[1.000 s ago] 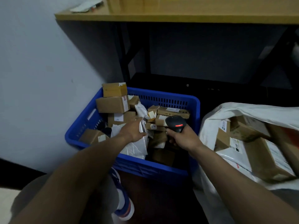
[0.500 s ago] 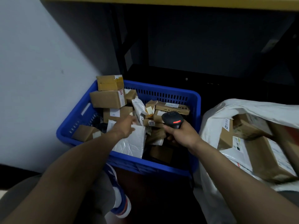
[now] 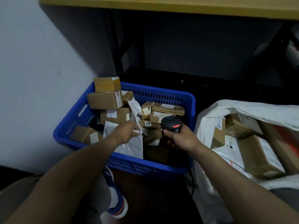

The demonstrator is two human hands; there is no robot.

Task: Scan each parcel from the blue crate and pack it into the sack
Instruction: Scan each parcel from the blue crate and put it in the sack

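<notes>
so the white mailer [image 3: 131, 147] is on its way out now. a second ago it was slumped among the cardboard boxes [image 3: 103, 101] with the left hand [image 3: 125, 133] just landing on it; now that hand has its fingers curled over the bag's top edge and has pulled it toward the near side, so its lower part hangs in front of the near rim of the blue crate [image 3: 161, 94]. it's not clear of the crate yet.

the right hand [image 3: 182, 139] hasn't really moved. it's wrapped tight round the handle of the scanner [image 3: 171, 123], red light showing, with the head held over the middle of the crate just right of the mailer.

my read: the pick is basically done and the scan is next. the side facing the camera looks plain, no label i can see, so the bag probably needs a flip before the scanner can read anything. thin floppy plastic too, so a wrinkled label could be a pain.

the sack [image 3: 205, 126] sits open just right of the crate with packed boxes [image 3: 258, 156] inside, and plenty is left in the crate.
</notes>
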